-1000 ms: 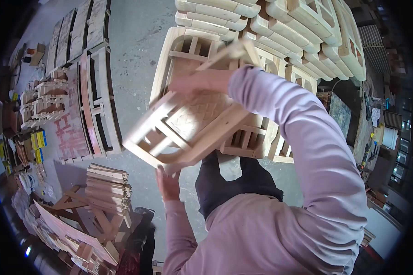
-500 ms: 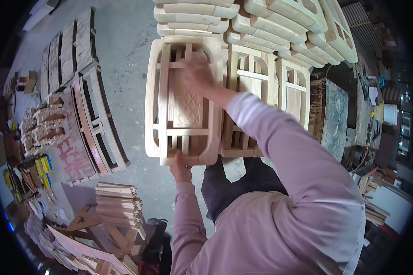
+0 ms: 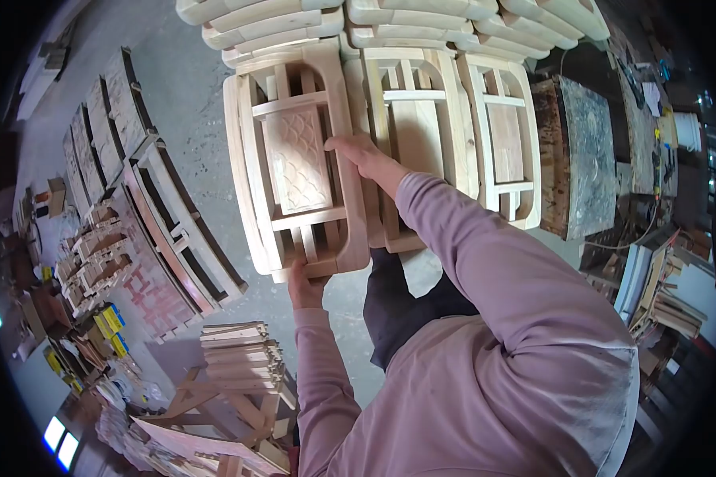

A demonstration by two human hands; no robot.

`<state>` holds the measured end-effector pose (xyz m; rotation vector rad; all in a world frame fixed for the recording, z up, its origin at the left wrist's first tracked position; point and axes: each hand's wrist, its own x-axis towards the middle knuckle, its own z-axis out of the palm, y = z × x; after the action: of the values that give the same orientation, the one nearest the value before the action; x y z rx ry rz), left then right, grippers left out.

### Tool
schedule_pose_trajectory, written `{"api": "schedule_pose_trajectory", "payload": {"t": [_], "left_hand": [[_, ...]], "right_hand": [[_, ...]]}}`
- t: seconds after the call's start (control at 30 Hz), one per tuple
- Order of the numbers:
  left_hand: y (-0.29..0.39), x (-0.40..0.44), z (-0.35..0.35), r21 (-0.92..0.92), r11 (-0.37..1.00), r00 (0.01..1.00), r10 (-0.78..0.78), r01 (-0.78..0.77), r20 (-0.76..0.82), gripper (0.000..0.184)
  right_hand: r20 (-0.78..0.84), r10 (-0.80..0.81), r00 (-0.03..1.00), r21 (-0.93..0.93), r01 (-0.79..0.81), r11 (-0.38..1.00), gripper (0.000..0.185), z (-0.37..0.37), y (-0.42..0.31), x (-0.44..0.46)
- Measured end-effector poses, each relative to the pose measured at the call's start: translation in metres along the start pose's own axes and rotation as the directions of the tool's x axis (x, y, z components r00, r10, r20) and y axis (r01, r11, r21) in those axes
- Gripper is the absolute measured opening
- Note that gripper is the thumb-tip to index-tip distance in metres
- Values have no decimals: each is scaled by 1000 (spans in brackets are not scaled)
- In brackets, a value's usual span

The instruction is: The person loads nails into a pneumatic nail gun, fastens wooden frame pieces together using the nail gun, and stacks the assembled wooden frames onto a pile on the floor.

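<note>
A pale wooden frame (image 3: 344,103) with rounded corners lies tilted slightly at the left end of a row of similar pieces. Inside its slats sits a panel (image 3: 301,163) carved with a fish-scale pattern. My left hand (image 3: 306,288) grips the frame's bottom rail, thumb on top and fingers hidden beneath. Along the right side rail, my right hand (image 3: 363,155) is closed over the edge. Close to my right forearm lies a second wooden frame (image 3: 445,95), with a third frame (image 3: 527,143) beyond it.
Stacked wooden frames (image 3: 274,32) rise behind the row. Pallets (image 3: 187,230) lie on the floor at left, near small wooden pieces (image 3: 95,258). Bundled slats (image 3: 239,350) sit at lower left. A worn block-like table (image 3: 585,159) stands at right.
My right hand has moved from over the carved panel to the frame's right side rail. My left hand still holds the bottom rail. The camera view has shifted.
</note>
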<state>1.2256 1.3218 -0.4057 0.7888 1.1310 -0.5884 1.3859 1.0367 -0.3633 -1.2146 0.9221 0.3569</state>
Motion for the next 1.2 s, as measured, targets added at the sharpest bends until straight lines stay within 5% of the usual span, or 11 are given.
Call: {"api": "schedule_pose_trajectory", "payload": {"t": [0.07,0.27,0.37,0.5,0.7,0.83,1.1,1.17,1.2], "left_hand": [[1,-1,-2,10,1000,1000,-1,1,-3,48],[9,-10,15,36,999,1000,-15,15,7,50],[10,-17,19,56,998,1000,-13,13,1,49],[15,-7,15,90,996,1000,-28,29,-11,49],[28,0,6,28,996,995,-83,85,-61,48],[14,5,1,50,999,998,-21,18,63,48],[3,-5,-1,139,981,983,118,-138,143,54],[-5,-16,4,186,957,972,199,-221,128,58],[-8,-29,6,238,949,977,189,-209,102,63]], "right_hand": [[159,-14,987,44,7,999,64,-5,14,-1],[251,80,965,-32,-75,997,65,-18,52,-55],[276,250,928,-76,-239,968,55,-23,68,-84],[382,-76,921,11,78,997,47,-19,121,-85],[315,36,948,-46,-22,999,42,-10,157,-79],[297,-47,954,49,34,998,42,-14,159,-76],[333,-13,943,-144,64,988,59,-25,134,-95],[164,215,963,-428,-127,895,68,-38,100,-130],[193,192,962,-448,-87,890,71,-49,113,-127]]}}
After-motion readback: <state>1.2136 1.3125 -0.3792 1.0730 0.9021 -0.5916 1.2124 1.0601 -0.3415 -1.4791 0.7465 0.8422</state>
